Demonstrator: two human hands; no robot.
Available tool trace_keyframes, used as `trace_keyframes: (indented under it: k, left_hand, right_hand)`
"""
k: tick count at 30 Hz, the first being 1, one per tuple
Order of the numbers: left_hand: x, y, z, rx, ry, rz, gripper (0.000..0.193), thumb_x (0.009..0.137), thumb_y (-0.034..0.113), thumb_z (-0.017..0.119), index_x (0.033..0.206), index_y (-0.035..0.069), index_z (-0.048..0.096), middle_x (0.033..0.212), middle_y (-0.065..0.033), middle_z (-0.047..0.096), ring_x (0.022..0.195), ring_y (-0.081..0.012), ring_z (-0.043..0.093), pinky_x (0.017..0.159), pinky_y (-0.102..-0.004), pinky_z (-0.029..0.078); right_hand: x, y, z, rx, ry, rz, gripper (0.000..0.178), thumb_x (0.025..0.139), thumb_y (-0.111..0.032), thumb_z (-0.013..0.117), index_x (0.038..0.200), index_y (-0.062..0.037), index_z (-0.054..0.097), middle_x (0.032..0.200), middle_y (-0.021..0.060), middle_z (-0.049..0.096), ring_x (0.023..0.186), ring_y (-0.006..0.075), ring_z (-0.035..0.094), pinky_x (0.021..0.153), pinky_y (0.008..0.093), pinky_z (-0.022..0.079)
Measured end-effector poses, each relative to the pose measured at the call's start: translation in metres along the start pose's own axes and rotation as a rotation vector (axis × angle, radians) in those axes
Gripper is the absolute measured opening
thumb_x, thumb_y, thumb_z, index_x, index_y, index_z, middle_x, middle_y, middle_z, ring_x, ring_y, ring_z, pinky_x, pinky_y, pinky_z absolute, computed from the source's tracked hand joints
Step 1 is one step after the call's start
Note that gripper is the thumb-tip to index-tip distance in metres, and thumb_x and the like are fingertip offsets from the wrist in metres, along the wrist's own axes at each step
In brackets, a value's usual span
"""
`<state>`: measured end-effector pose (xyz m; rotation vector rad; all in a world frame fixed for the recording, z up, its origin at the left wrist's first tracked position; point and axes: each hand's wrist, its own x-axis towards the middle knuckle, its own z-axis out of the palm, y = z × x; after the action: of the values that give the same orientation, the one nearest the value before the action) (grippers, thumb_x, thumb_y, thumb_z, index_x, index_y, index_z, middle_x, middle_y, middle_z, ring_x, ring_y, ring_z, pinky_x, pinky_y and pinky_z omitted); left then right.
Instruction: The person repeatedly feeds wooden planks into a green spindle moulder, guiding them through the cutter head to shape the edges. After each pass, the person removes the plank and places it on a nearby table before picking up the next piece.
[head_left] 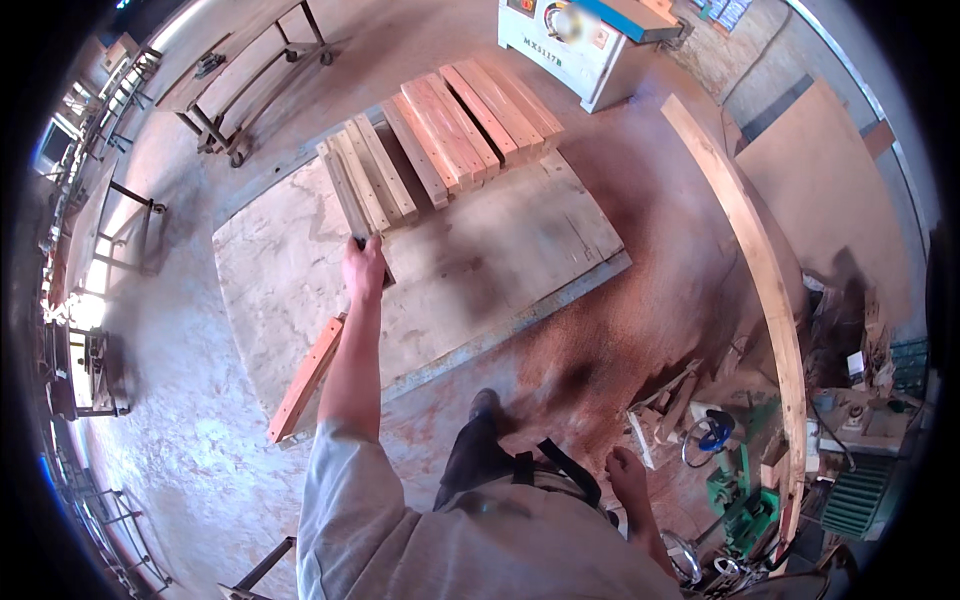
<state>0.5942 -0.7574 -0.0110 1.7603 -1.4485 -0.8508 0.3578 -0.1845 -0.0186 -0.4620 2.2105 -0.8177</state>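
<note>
My left hand (363, 267) reaches forward over a low wooden platform (500, 250) and grips the near end of a wooden plank (345, 190), the leftmost in a row. Several planks (450, 125), pale on the left and reddish on the right, lie side by side at the platform's far edge. My right hand (627, 472) hangs by my hip, fingers curled, holding nothing that I can see. A reddish plank (303, 383) lies slanted over the platform's near left edge, just left of my forearm.
A white woodworking machine (575, 40) stands beyond the planks. A long pale beam (760, 270) runs along the right. Green machinery and scrap wood (740, 480) crowd the lower right. Metal trolley frames (240, 90) stand at the upper left. Reddish sawdust (600, 330) covers the floor.
</note>
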Motion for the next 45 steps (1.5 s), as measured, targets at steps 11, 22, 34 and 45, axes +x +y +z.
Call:
trace_keyframes:
  k: [11,22,34,45]
  left_hand:
    - [0.107,0.017,0.055,0.337,0.108,-0.012,0.043,0.080,0.036,0.055,0.104,0.001,0.064,0.110,-0.0249,0.060,0.104,-0.0391,0.057,0.090,-0.0475,0.045]
    - [0.073,0.020,0.044,0.373,0.199,0.213,0.051,0.088,0.037,0.056,0.121,-0.002,0.052,0.110,-0.0246,0.059,0.106,-0.0399,0.054,0.092,-0.0465,0.042]
    - [-0.378,-0.141,-0.084,0.156,-0.199,-0.190,0.034,0.085,0.023,0.061,0.113,0.004,0.061,0.098,-0.0198,0.065,0.087,-0.0359,0.064,0.078,-0.0447,0.050]
    - [-0.632,-0.205,-0.274,0.193,0.545,-0.533,0.037,0.085,0.022,0.060,0.115,0.001,0.061,0.096,-0.0189,0.067,0.093,-0.0328,0.064,0.082,-0.0400,0.050]
  right_hand:
    - [0.000,-0.024,-0.028,0.021,0.097,0.147,0.035,0.089,-0.020,0.061,0.112,0.0054,0.060,0.088,0.0131,0.065,0.073,0.0164,0.064,0.063,0.0288,0.053]
    - [0.010,-0.030,-0.035,-0.028,-0.030,0.146,0.030,0.090,-0.017,0.060,0.111,0.0047,0.058,0.088,0.0107,0.063,0.073,0.0152,0.064,0.058,0.0264,0.053]
    - [0.079,0.020,-0.037,-0.121,-0.357,-0.233,0.032,0.088,-0.017,0.062,0.111,0.0042,0.061,0.081,0.0086,0.064,0.069,0.0134,0.060,0.065,0.0281,0.049]
    - [0.050,0.030,0.020,-0.409,-0.871,-0.386,0.028,0.092,-0.016,0.057,0.114,0.0013,0.059,0.085,0.0059,0.062,0.064,0.0102,0.060,0.049,0.0232,0.049]
